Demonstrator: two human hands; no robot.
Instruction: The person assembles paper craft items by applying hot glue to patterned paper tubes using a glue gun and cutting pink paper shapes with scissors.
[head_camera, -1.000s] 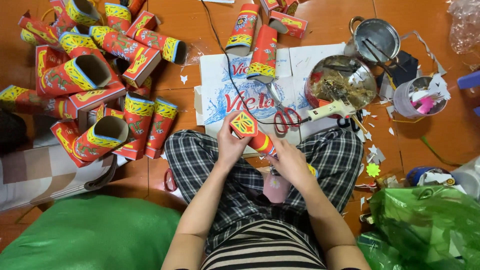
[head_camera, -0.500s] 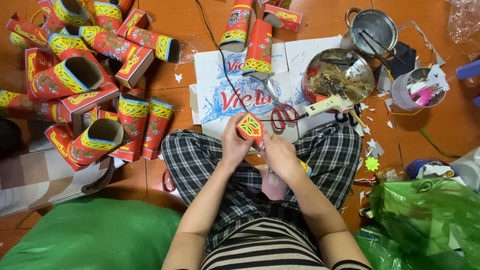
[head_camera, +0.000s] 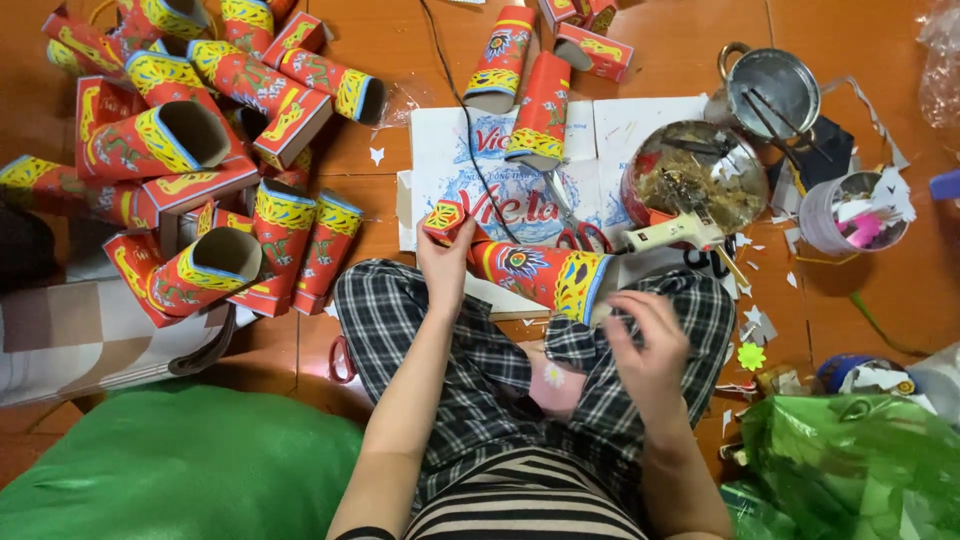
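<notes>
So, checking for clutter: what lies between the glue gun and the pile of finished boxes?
Head view: printed paper sheet, black cord and two red boxes.

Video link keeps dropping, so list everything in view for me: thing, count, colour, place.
red paper tube: one, red with yellow and blue bands, lying across the lap, its end cap at the left hand
finished tubes: a pile, too many to count, red and yellow, on the floor upper left
glue gun: one, cream, beside the bowl
bowl of scraps: one, metal, upper right
flattened cardboard: one, white with blue print, under the work
pot lid: one, metal, top right
plastic cup: one, pale, right
green bag: one, lower right
left hand: grips the tube's end
right hand: off the tube, over the lap
</notes>
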